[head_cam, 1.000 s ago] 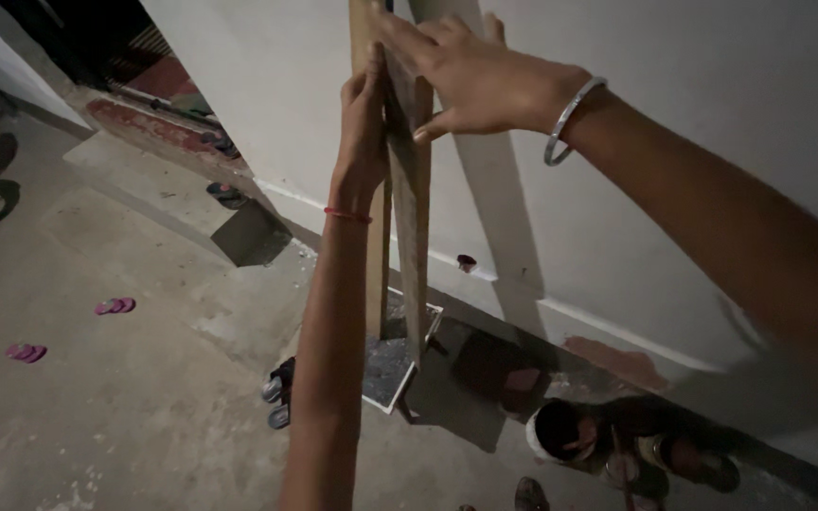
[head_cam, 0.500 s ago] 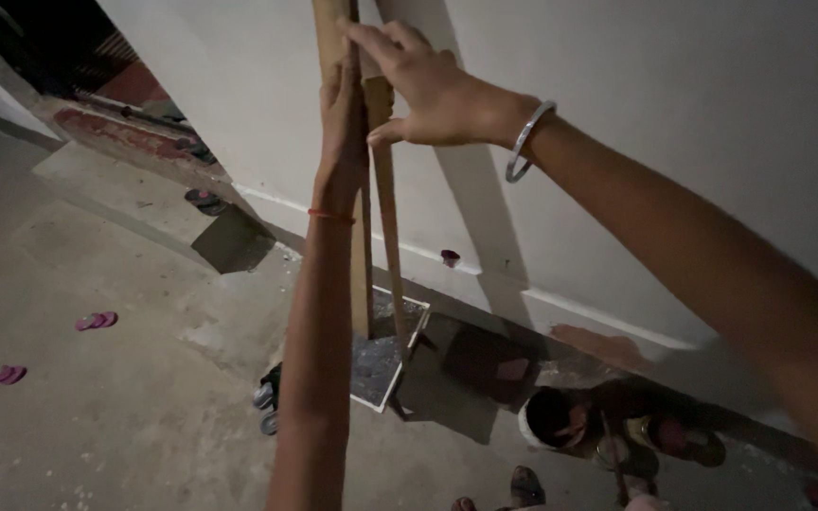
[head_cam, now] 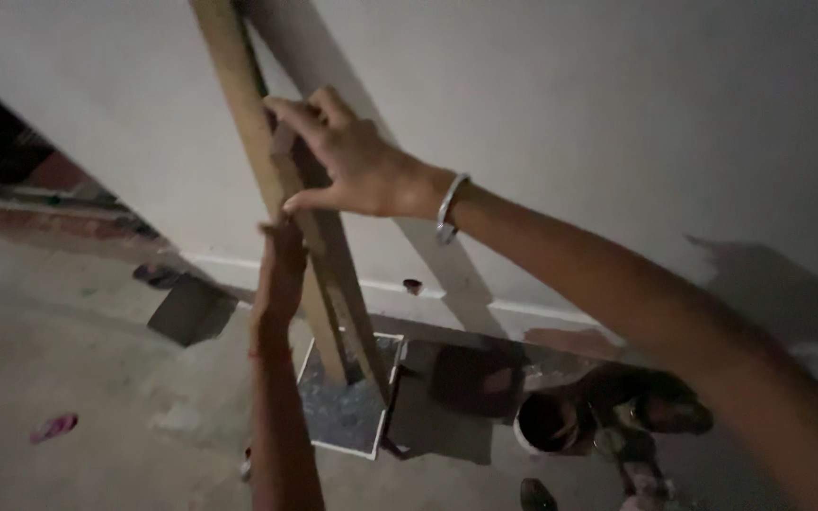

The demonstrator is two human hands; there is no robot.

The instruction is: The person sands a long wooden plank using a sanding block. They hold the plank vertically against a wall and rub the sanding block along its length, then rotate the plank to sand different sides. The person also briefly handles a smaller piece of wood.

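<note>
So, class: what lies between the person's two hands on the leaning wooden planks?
In the head view, only a short bare stretch of the wooden planks lies between the right hand above and the left hand below.

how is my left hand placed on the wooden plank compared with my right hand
The right hand sits higher on the wooden plank, fingers spread across its face; the left hand is lower, pressed against the plank's edge with fingers pointing up. The right wrist wears a silver bangle; the left wrist shows only a thin red thread. Both hands touch the same leaning plank.
</note>
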